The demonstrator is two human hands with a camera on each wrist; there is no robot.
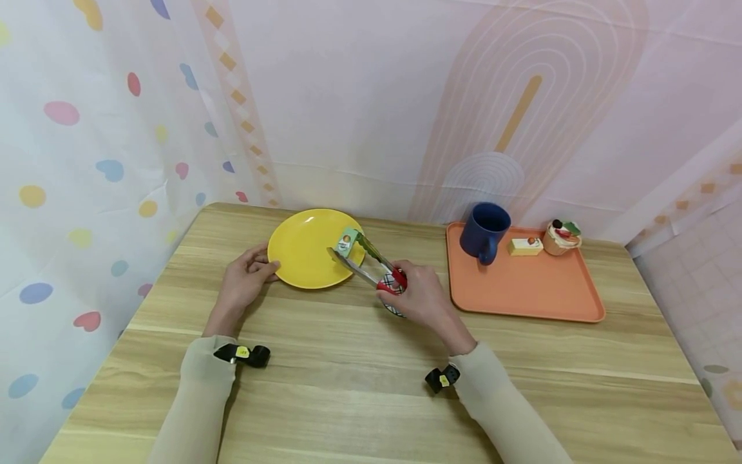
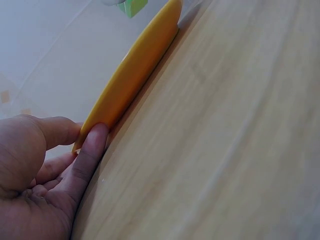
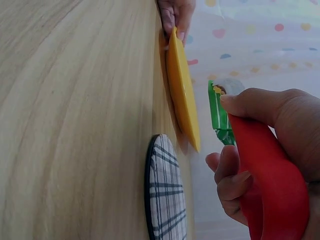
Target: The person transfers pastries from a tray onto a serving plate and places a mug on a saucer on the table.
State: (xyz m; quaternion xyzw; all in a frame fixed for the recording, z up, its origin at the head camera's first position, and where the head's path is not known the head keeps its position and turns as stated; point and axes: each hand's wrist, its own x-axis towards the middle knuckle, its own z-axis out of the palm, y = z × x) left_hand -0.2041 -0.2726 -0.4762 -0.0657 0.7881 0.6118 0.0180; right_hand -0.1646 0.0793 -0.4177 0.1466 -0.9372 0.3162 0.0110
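My left hand (image 1: pixel 246 277) pinches the near-left rim of a yellow plate (image 1: pixel 301 258), thumb on one side and fingers on the other. In the left wrist view the plate's edge (image 2: pixel 130 75) lies low along the table. My right hand (image 1: pixel 426 293) grips tongs (image 1: pixel 355 265) with red handles (image 3: pixel 270 170) and metal arms. Between the tong tips, over the plate's right side, is a small green packet (image 1: pixel 346 241) with a printed picture. The packet (image 3: pixel 217 110) shows white stripes in the right wrist view. Partly hidden below my right hand lies a round plaid coaster (image 3: pixel 167 195).
To the right, an orange tray (image 1: pixel 522 290) carries a dark blue mug (image 1: pixel 481 232), a small yellow-and-white block (image 1: pixel 525 247) and a cupcake (image 1: pixel 561 238) with fruit on top. A patterned curtain (image 1: pixel 359 116) hangs behind the wooden table (image 1: pixel 348 386).
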